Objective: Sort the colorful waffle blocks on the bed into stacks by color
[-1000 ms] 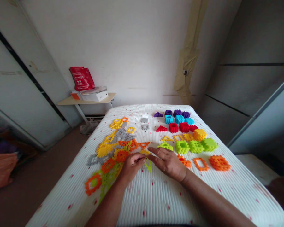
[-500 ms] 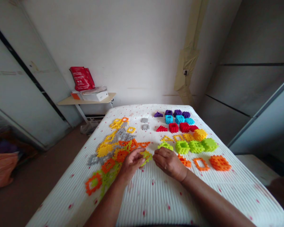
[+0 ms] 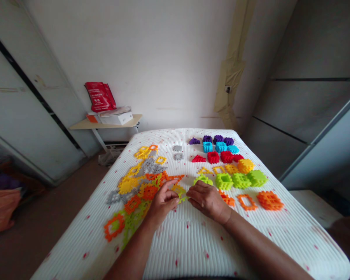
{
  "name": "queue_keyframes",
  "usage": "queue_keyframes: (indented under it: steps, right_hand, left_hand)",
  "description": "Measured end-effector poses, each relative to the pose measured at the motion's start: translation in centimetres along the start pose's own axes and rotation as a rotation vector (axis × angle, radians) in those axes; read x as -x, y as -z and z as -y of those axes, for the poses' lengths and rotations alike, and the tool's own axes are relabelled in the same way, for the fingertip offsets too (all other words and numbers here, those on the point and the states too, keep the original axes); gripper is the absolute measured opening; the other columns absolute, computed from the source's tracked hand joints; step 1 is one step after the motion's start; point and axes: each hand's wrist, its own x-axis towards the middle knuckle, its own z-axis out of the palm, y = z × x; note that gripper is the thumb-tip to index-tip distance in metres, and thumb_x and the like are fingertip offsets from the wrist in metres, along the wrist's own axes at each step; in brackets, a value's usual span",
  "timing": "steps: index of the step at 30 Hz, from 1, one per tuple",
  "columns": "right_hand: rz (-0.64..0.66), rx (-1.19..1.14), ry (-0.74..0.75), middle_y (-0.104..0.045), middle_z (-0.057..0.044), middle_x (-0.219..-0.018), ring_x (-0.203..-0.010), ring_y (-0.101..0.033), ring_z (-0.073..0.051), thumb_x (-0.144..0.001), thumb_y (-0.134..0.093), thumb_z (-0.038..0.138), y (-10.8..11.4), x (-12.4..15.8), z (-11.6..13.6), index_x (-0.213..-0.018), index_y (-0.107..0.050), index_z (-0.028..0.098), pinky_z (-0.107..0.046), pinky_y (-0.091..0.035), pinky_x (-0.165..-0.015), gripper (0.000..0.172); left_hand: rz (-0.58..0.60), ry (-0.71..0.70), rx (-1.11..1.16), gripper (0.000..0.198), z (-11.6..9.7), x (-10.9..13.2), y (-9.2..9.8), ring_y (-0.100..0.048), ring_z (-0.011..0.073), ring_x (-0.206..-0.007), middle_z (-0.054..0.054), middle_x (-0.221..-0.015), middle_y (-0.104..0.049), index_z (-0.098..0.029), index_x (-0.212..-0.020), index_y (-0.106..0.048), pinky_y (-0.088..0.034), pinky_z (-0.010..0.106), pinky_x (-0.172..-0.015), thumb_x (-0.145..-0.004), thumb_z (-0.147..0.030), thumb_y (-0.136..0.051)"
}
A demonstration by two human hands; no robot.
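Note:
Pinched in the fingers of my left hand (image 3: pixel 162 201) is a yellow-green plastic interlocking tile (image 3: pixel 181 195), tilted above the padded cover. My right hand (image 3: pixel 207 202) has its fingers closed at the right edge of that tile and appears to grip it too. Its fingertips are partly hidden behind the knuckles. Just beyond the right hand sits a stack of lime-green triangle tiles (image 3: pixel 203 180), and orange triangle tiles (image 3: pixel 226 198) lie partly behind it. To the left spreads a loose pile of orange tiles (image 3: pixel 149 191), grey tiles (image 3: pixel 152 166) and yellow tiles (image 3: pixel 130 184).
Rows of stacked tiles stand at the right: purple (image 3: pixel 218 139), blue (image 3: pixel 221 146), red (image 3: pixel 213 157), yellow (image 3: pixel 245 165), lime (image 3: pixel 241 180) and orange (image 3: pixel 270 200). Two grey tiles (image 3: pixel 178 156) lie mid-back. A side table (image 3: pixel 78 125) holds a red bag (image 3: pixel 99 96).
My right hand has moved slightly left, and its fingers now meet the tile's right edge. The left hand still holds the tile, which has turned a little.

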Motion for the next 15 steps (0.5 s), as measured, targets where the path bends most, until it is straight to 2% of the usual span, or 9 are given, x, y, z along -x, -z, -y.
queue_keyframes:
  steps: [3,8,11,15]
  right_hand:
    - [-0.057,0.028,-0.053,-0.060,-0.004,-0.068,-0.066,-0.050,-0.016,-0.091,-0.045,0.017,0.6,0.1,-0.6,-0.076,-0.060,0.017,-0.027,-0.040,-0.061,0.022]
    - [-0.198,0.111,-0.314,-0.062,-0.005,-0.070,-0.070,-0.052,-0.016,-0.089,-0.050,0.019,1.9,1.2,-3.1,-0.077,-0.062,0.016,-0.026,-0.040,-0.065,0.017]
    - [-0.140,0.206,-0.413,-0.062,-0.004,-0.068,-0.070,-0.053,-0.016,-0.087,-0.053,0.018,2.2,2.0,-4.1,-0.075,-0.063,0.018,-0.025,-0.037,-0.063,0.015]
    - [-0.020,0.294,-0.445,-0.061,-0.002,-0.064,-0.067,-0.053,-0.015,-0.085,-0.052,0.016,2.1,2.2,-4.3,-0.068,-0.060,0.018,-0.024,-0.033,-0.060,0.020]
  left_hand:
    - [-0.038,-0.044,0.021,0.064,0.0,0.0,-0.1,-0.049,0.0094,-0.053,-0.003,-0.065,-0.058,-0.016,-0.127,-0.041,-0.039,0.023,-0.053,-0.070,-0.035,-0.065]
    - [-0.192,-0.144,0.041,0.058,-0.1,0.0,-0.1,-0.051,0.0097,-0.058,-0.001,-0.070,-0.061,-0.015,-0.122,-0.045,-0.040,0.024,-0.059,-0.072,-0.036,-0.064]
    - [-0.198,-0.142,0.035,0.054,-0.3,0.1,-0.1,-0.051,0.0099,-0.059,-0.002,-0.070,-0.059,-0.015,-0.118,-0.048,-0.040,0.024,-0.060,-0.071,-0.036,-0.065]
    - [-0.207,-0.127,0.026,0.053,-0.3,0.1,-0.3,-0.052,0.0106,-0.060,-0.002,-0.070,-0.058,-0.015,-0.115,-0.050,-0.041,0.025,-0.060,-0.069,-0.036,-0.066]
